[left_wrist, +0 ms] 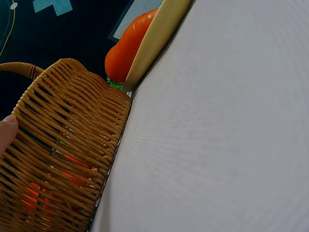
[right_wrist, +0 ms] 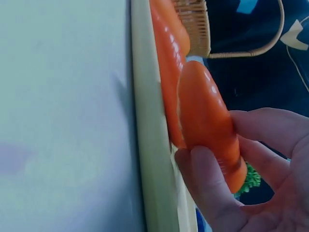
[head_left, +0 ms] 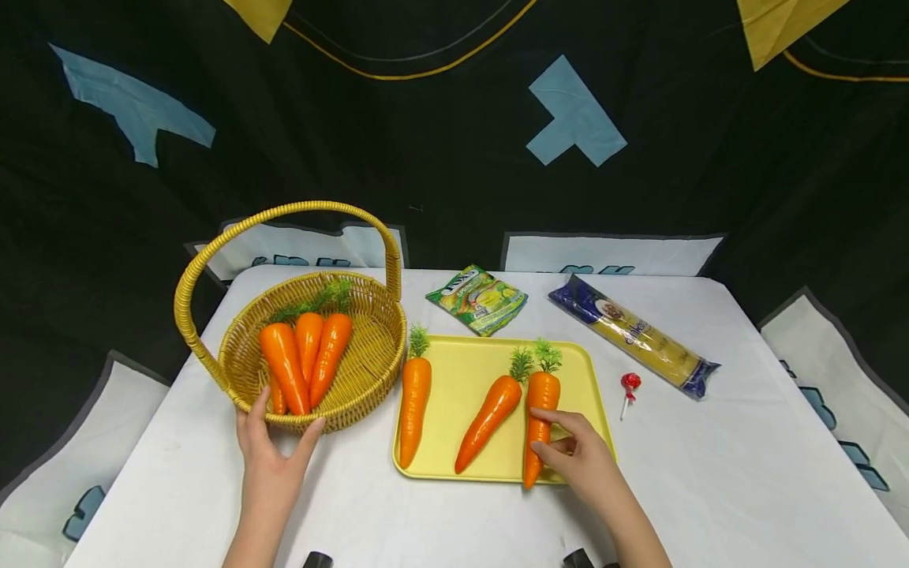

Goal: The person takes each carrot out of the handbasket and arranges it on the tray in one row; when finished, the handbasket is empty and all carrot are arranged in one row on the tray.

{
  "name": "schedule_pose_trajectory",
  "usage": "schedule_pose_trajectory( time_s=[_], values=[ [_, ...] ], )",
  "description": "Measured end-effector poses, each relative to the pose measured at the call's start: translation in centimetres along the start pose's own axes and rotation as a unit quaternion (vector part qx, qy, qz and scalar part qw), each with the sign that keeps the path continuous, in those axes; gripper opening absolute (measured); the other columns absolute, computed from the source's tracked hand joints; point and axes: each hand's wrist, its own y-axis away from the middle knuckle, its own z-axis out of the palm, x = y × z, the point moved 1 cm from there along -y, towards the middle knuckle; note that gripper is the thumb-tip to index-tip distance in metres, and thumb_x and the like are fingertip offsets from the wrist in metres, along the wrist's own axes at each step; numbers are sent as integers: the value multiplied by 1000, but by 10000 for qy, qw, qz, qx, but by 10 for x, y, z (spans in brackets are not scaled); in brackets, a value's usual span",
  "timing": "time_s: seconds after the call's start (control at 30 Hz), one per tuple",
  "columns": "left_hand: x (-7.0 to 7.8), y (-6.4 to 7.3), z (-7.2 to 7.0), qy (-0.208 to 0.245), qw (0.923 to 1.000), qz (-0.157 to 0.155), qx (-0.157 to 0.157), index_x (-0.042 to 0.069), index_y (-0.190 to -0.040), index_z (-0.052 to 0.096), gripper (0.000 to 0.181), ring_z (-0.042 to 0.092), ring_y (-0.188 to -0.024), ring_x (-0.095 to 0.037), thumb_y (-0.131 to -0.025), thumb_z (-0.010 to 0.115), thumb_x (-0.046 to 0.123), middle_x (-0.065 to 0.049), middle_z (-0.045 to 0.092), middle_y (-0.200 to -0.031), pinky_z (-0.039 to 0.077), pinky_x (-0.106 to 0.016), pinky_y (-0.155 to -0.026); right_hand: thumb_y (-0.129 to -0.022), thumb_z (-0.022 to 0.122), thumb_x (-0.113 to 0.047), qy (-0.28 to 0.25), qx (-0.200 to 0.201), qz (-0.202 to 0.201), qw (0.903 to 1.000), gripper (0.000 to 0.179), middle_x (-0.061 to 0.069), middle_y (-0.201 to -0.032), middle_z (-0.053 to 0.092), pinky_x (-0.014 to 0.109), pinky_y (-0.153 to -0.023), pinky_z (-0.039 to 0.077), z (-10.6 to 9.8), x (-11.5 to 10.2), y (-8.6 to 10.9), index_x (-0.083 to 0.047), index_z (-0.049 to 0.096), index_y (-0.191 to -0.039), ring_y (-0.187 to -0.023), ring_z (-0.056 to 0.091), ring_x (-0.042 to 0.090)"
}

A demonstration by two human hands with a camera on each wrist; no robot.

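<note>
A yellow wicker basket [head_left: 387,339] with a tall handle stands at the left with several orange carrots [head_left: 280,359] inside. My left hand [head_left: 273,461] holds its near rim, thumb against the outside and a finger reaching over the edge; in the left wrist view only a fingertip [left_wrist: 7,133] shows. On the yellow tray [head_left: 447,359], a carrot [head_left: 414,410] lies along the left side and another [head_left: 490,418] slants near the middle. My right hand [head_left: 578,457] pinches the rightmost carrot [head_left: 543,394] between thumb and fingers; its narrow end overlaps the tray's near rim.
Behind the tray lies a green-and-yellow packet [head_left: 479,300]. A long blue-and-yellow pasta bag [head_left: 632,335] lies at the back right, with a red lollipop [head_left: 629,384] nearer the tray. White cloth covers the table [head_left: 746,473], and a black curtain [head_left: 454,158] hangs behind.
</note>
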Motion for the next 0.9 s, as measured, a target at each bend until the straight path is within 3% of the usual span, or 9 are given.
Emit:
schedule_pose_trajectory(
  time_s=[0.27,0.53,0.9],
  values=[
    [-1,0,-1,-10,9999,-95,-47,16,-155,9,95,-3,-144,-37,-87,73,32,-11,-16,-158,14,-65,-107,-84,74,-5,694,-149,-24,9975,40,12,-112,56,28,-55,50,0,3,-9,-15,68,-122,-69,56,17],
    [0,0,-1,55,9997,-222,-97,20,-155,9,94,-4,-144,-35,-87,72,35,-9,-18,-158,15,-65,-107,-84,73,-8,978,-508,-269,9936,40,10,-108,58,28,-56,48,8,-4,-22,-14,67,-123,-67,54,16],
    [0,0,-1,-47,9996,-275,-99,22,-155,10,93,-3,-144,-34,-87,72,38,-6,-17,-159,17,-66,-106,-84,73,-8,1331,-831,-627,9856,39,10,-106,55,28,-57,48,34,-17,-38,-14,67,-122,-68,53,15]
  ],
)
